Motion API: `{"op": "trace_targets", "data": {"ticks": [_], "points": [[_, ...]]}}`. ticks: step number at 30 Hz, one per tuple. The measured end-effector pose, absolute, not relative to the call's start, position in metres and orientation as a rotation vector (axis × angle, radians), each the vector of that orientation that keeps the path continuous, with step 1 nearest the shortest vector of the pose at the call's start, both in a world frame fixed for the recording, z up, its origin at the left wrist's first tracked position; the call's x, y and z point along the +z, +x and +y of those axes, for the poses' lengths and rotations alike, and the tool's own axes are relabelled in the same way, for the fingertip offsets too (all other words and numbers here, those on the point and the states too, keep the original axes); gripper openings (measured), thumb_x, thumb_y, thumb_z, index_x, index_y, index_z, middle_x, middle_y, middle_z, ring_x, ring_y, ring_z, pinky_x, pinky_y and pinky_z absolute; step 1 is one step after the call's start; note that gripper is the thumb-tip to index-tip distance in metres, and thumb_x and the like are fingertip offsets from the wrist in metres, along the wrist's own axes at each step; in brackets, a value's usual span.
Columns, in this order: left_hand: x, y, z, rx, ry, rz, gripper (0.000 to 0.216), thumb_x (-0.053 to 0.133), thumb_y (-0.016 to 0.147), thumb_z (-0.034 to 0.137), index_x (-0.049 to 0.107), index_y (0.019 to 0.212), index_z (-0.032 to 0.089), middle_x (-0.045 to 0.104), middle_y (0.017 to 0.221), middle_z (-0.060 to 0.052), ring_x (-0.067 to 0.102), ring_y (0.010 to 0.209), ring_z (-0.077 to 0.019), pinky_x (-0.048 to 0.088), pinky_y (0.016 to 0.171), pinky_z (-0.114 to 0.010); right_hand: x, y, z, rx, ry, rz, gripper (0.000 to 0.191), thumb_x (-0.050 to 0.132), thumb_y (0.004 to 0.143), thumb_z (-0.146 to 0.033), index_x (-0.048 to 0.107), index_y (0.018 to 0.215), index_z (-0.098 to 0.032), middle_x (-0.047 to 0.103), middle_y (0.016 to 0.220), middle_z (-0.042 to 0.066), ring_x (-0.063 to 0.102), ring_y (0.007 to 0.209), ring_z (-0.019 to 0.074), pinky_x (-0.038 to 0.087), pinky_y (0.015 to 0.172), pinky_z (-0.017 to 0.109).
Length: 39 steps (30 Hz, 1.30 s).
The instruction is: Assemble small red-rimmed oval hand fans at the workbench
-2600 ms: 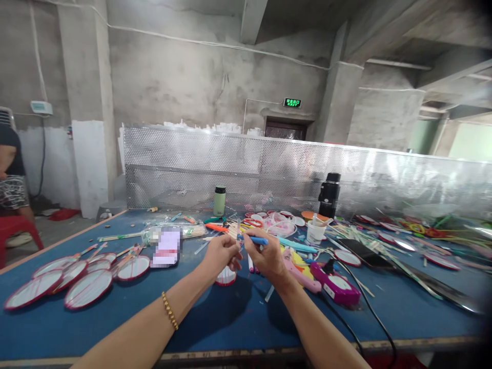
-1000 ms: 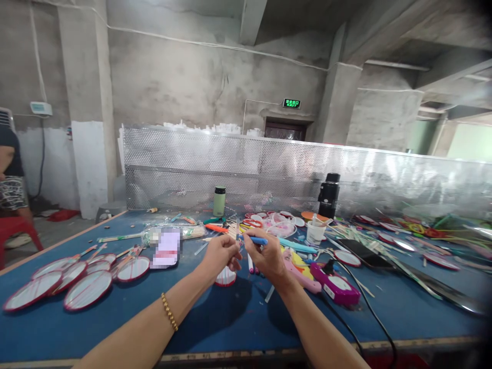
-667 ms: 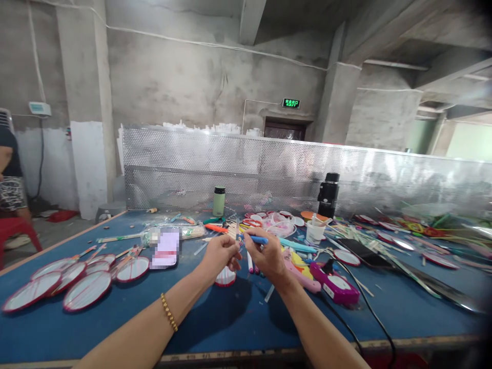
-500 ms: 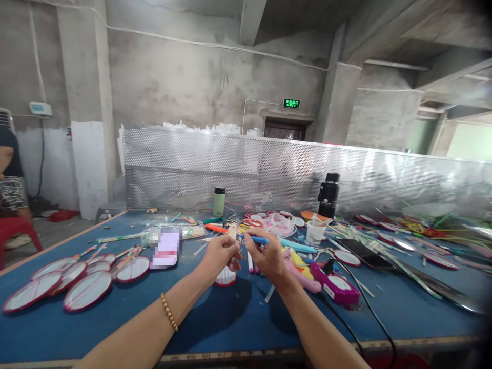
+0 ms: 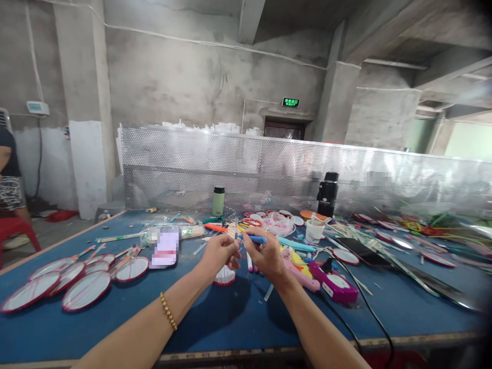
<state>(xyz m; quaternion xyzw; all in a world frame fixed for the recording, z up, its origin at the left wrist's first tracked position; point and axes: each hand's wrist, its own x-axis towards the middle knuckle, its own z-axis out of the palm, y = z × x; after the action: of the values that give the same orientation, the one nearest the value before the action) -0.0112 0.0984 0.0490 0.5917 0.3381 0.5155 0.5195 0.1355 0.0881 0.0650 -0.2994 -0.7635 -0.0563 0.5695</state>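
Both my hands are raised together over the blue table (image 5: 115,318). My left hand (image 5: 219,253) is closed, pinching a thin upright stick (image 5: 236,225) whose tip pokes up above the fingers. My right hand (image 5: 265,256) is closed around a blue pen-like tool (image 5: 257,239), its tip pointing left at the stick. Below the hands a small red and white fan piece (image 5: 225,277) lies on the table. A bead bracelet (image 5: 168,310) circles my left wrist.
Several red-rimmed round fans (image 5: 77,279) lie at the left. A magenta glue gun (image 5: 335,287) with a black cord, a white cup (image 5: 314,230), a green flask (image 5: 219,201), a black bottle (image 5: 328,193) and scattered sticks lie beyond. A perforated metal screen (image 5: 269,169) backs the table. A person (image 5: 9,174) sits far left.
My hands have stayed almost still with the stick and blue tool. The view has shifted slightly to the right and down.
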Motion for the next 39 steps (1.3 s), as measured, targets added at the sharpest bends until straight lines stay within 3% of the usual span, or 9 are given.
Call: {"op": "trace_targets", "data": {"ticks": [7, 19, 39], "points": [[0.0509, -0.0113, 0.0972, 1.238, 1.410, 0.814, 0.009, 0.058, 0.072, 0.014, 0.051, 0.067, 0.016, 0.065, 0.055, -0.002, 0.061, 0.038, -0.0140, 0.043, 0.035, -0.020, 0.0641, 0.1355, 0.0883, -0.117, -0.710, -1.805, 0.014, 0.053, 0.088, -0.023, 0.063, 0.079, -0.018, 0.063, 0.071, 0.002, 0.053, 0.058, 0.0121, 0.042, 0.058, 0.024], [0.0500, -0.0111, 0.0968, 1.240, 1.407, 0.810, 0.018, 0.066, 0.071, 0.024, 0.051, 0.066, 0.016, 0.064, 0.055, -0.002, 0.062, 0.038, -0.0145, 0.043, 0.035, -0.020, 0.0644, 0.1358, 0.0894, -0.134, -0.713, -1.792, 0.014, 0.054, 0.088, -0.024, 0.064, 0.080, -0.018, 0.062, 0.070, 0.002, 0.052, 0.058, 0.0119, 0.042, 0.058, 0.024], [0.0522, -0.0124, 0.0947, 1.241, 1.396, 0.816, 0.008, 0.059, 0.071, 0.016, 0.052, 0.067, 0.015, 0.065, 0.056, -0.002, 0.061, 0.039, -0.0138, 0.042, 0.037, -0.020, 0.0636, 0.1363, 0.0871, -0.099, -0.737, -1.825, 0.017, 0.052, 0.089, -0.025, 0.063, 0.078, -0.018, 0.062, 0.068, 0.001, 0.049, 0.055, 0.0111, 0.040, 0.054, 0.023]]}}
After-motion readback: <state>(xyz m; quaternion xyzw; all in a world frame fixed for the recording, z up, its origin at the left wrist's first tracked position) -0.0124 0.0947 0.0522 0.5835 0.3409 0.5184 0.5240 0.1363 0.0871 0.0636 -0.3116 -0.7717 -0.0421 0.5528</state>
